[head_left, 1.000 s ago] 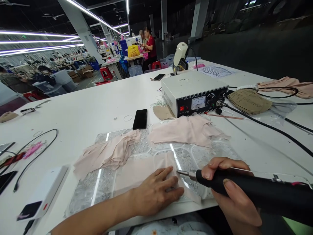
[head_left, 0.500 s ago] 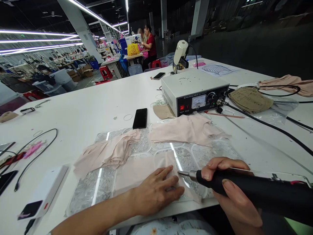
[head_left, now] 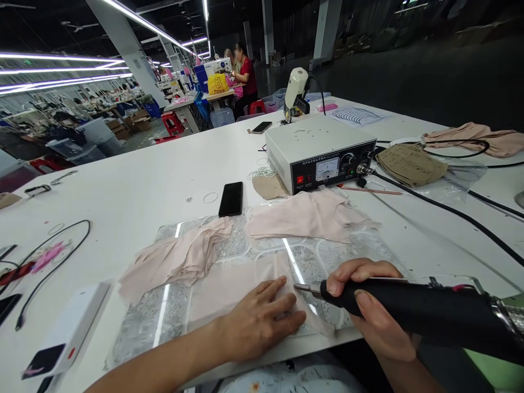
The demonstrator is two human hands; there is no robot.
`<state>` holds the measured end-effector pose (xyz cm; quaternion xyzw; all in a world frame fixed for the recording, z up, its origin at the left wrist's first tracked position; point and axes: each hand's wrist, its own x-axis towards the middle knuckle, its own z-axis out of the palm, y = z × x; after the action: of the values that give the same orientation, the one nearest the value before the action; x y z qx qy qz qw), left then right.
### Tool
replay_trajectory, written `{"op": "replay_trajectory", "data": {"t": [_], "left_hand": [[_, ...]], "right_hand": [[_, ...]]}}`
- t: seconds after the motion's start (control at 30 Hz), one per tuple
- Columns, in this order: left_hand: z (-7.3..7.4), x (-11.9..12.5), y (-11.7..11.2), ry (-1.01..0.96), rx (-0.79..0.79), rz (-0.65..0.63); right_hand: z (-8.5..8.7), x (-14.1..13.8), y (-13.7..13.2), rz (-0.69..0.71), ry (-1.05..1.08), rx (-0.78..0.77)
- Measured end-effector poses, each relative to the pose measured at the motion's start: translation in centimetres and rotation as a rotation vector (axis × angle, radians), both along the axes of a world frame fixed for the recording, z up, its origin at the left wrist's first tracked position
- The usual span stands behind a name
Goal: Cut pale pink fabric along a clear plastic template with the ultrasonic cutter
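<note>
Left hand (head_left: 262, 322) lies spread flat on the pink fabric piece (head_left: 229, 286); right hand (head_left: 368, 305) grips the black handpiece (head_left: 409, 314) — welding underway, likely; next needs steady tip guidance.

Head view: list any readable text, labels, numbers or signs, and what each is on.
None can be read.
White control box: a line of print above its meter, too small to read.
Yellow bag on a far table: a printed figure, lettering blurred.
Brown paper pattern: faint markings, illegible.
Black handheld tool in the right hand: no marking visible.
</note>
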<state>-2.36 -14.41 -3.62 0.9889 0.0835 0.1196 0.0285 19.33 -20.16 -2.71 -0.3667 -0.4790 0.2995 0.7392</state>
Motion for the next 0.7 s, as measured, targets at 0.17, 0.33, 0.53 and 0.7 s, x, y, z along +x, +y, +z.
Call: {"op": "replay_trajectory", "data": {"t": [0.17, 0.33, 0.53, 0.7], "left_hand": [[0.2, 0.0, 0.0, 0.013, -0.002, -0.001], [0.2, 0.0, 0.0, -0.009, -0.009, 0.001], [0.3, 0.1, 0.0, 0.017, -0.003, 0.004], [0.4, 0.1, 0.0, -0.014, 0.0, 0.002]], "right_hand": [[0.4, 0.1, -0.7, -0.012, 0.062, -0.021], [0.7, 0.2, -1.5, -0.002, 0.074, -0.043], [0.8, 0.1, -1.4, -0.016, 0.045, -0.055], [0.9, 0.2, -1.2, -0.014, 0.006, -0.046]]}}
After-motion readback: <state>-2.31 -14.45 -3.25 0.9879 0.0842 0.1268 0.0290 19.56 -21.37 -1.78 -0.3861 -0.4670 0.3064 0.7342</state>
